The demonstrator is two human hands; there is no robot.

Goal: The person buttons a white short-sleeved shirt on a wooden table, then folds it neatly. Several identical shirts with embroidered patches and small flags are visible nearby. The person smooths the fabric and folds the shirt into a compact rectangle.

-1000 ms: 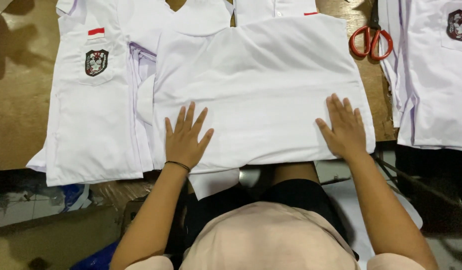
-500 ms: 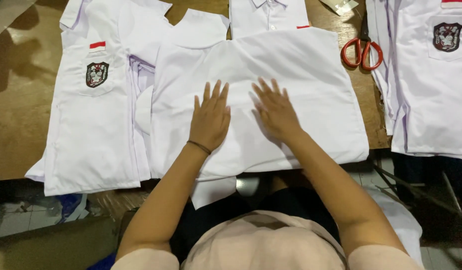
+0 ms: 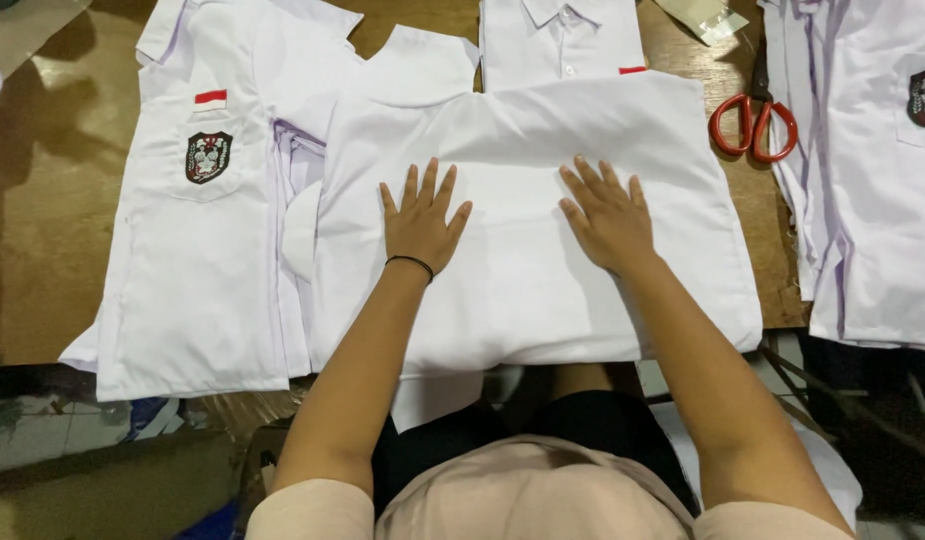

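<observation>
Both hands, left hand [image 3: 420,221] and right hand [image 3: 608,216], press with spread, open fingers on the folded white cotton shirt [image 3: 528,230], keeping it flat on the wooden surface [image 3: 43,200].

Both hands lie on the folded shirt [image 3: 523,250] mid-desk [image 3: 43,220]; badge shirt [image 3: 198,250] left, scissors [image 3: 753,125] right.

Warm overhead light is falling evenly, the picture staying sharp.
White shirts [image 3: 523,260] are glaring slightly; the wooden table [image 3: 43,220] is reflecting a sheen.
</observation>
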